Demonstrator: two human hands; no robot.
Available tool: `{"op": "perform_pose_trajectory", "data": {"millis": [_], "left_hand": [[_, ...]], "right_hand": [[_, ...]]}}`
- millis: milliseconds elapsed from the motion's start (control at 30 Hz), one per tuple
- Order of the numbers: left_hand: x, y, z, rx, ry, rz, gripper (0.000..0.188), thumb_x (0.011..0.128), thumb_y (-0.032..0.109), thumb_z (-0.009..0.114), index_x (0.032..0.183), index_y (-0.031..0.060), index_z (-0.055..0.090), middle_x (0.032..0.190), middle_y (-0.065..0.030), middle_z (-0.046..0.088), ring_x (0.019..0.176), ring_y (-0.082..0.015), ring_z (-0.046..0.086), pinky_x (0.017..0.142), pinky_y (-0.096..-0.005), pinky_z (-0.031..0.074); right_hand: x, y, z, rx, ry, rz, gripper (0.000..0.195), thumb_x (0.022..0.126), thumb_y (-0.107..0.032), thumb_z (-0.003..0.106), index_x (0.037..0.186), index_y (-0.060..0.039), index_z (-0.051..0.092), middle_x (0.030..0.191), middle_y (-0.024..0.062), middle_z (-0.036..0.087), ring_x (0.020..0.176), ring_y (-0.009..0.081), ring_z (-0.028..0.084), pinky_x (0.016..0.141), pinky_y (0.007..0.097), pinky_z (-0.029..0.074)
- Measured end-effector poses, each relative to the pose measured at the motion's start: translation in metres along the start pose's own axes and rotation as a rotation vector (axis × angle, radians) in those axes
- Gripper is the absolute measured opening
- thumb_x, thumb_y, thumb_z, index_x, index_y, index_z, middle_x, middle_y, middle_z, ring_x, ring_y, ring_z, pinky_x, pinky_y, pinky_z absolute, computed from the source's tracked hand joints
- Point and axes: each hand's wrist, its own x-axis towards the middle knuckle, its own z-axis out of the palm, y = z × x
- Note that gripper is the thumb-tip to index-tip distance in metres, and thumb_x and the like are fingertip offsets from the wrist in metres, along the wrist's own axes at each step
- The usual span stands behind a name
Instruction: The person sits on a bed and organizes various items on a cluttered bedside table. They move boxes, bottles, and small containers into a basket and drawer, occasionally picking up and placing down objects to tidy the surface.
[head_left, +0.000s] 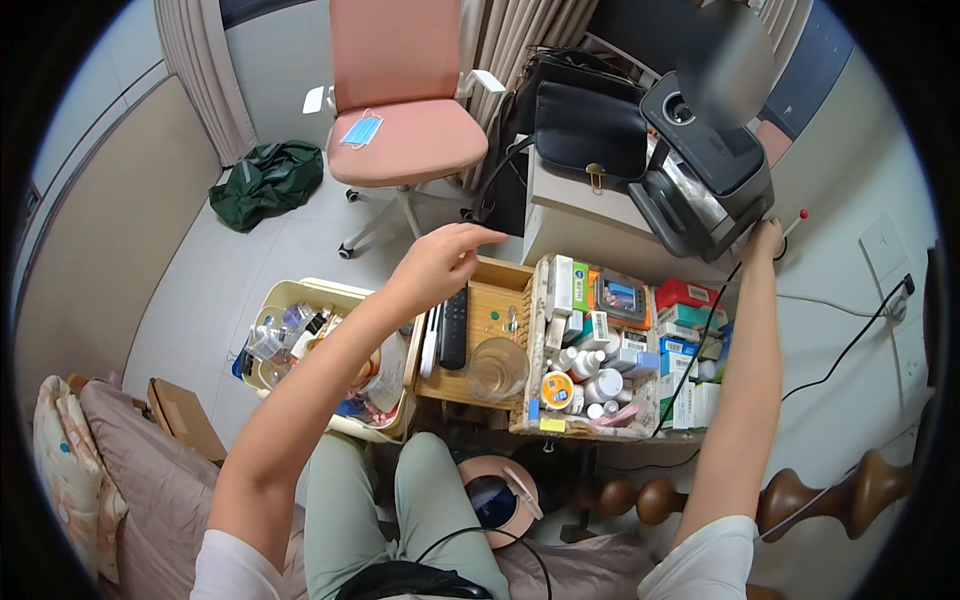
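Observation:
My left hand (448, 262) hovers, fingers loosely spread and holding nothing, above the far end of an open wooden drawer (487, 300). In that drawer lie a black remote control (453, 330) and a clear glass (496, 367). My right hand (763, 238) reaches to the wall side of a dark grey projector (705, 142) on its stand; its fingers are partly hidden, and whether they grip anything cannot be told. Beside the drawer, a woven basket (537, 300) holds medicine boxes and white bottles (602, 385). More medicine boxes (679, 375) stand right of it.
A cream bin (289, 291) full of mixed items stands left of the drawer. A black handbag (591, 127) rests on a white cabinet (577, 225). Beyond are a pink office chair (405, 142) and a dark green bag (266, 184). Black cables (847, 360) run along the wall.

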Motion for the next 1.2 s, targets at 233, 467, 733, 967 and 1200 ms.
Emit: {"op": "perform_pose_trajectory", "data": {"millis": [233, 467, 733, 967, 1200], "left_hand": [[-0.077, -0.036, -0.005, -0.011, -0.023, -0.213, 0.03, 0.083, 0.003, 0.05, 0.112, 0.0047, 0.06, 0.107, -0.0136, 0.062, 0.1, -0.0272, 0.059, 0.088, -0.034, 0.045], [-0.14, -0.024, 0.003, -0.051, -0.031, -0.225, 0.031, 0.081, 0.007, 0.053, 0.111, 0.0053, 0.06, 0.108, -0.0135, 0.062, 0.099, -0.0278, 0.059, 0.087, -0.0346, 0.046], [-0.229, -0.011, -0.002, -0.174, 0.089, -0.304, 0.031, 0.081, 0.008, 0.053, 0.111, 0.0063, 0.06, 0.106, -0.0142, 0.061, 0.102, -0.0315, 0.056, 0.089, -0.037, 0.045], [-0.24, -0.003, 0.012, -0.234, -0.011, -0.408, 0.032, 0.082, 0.011, 0.053, 0.113, 0.0044, 0.058, 0.106, -0.0152, 0.06, 0.098, -0.0318, 0.058, 0.086, -0.0373, 0.046], [-0.247, -0.013, 0.019, -0.237, 0.045, -0.341, 0.035, 0.083, 0.007, 0.054, 0.117, 0.0066, 0.057, 0.102, -0.0142, 0.061, 0.09, -0.0256, 0.061, 0.077, -0.032, 0.049]], "right_hand": [[-0.173, -0.033, -0.008, 0.258, 0.14, -0.256, 0.035, 0.083, 0.004, 0.044, 0.117, 0.0019, 0.05, 0.107, 0.0096, 0.056, 0.096, 0.0152, 0.053, 0.084, 0.0262, 0.042], [-0.37, -0.033, -0.037, -0.442, -0.98, -0.397, 0.026, 0.081, -0.007, 0.057, 0.107, -0.0015, 0.058, 0.105, 0.0084, 0.058, 0.1, 0.0199, 0.054, 0.09, 0.0312, 0.041], [-0.415, 0.025, 0.027, -0.698, -1.161, -0.444, 0.036, 0.081, -0.017, 0.059, 0.111, 0.0034, 0.056, 0.111, 0.0201, 0.056, 0.108, 0.034, 0.052, 0.094, 0.0372, 0.041], [-0.395, 0.111, 0.137, -1.166, -1.25, -0.218, 0.048, 0.074, -0.03, 0.06, 0.103, 0.0087, 0.06, 0.108, 0.0293, 0.059, 0.106, 0.0402, 0.054, 0.093, 0.0381, 0.043], [-0.399, 0.16, 0.178, -1.29, -1.162, 0.13, 0.086, 0.073, -0.038, 0.065, 0.127, 0.0186, 0.03, 0.127, 0.0334, 0.044, 0.119, 0.0385, 0.046, 0.1, 0.0374, 0.039]]}}
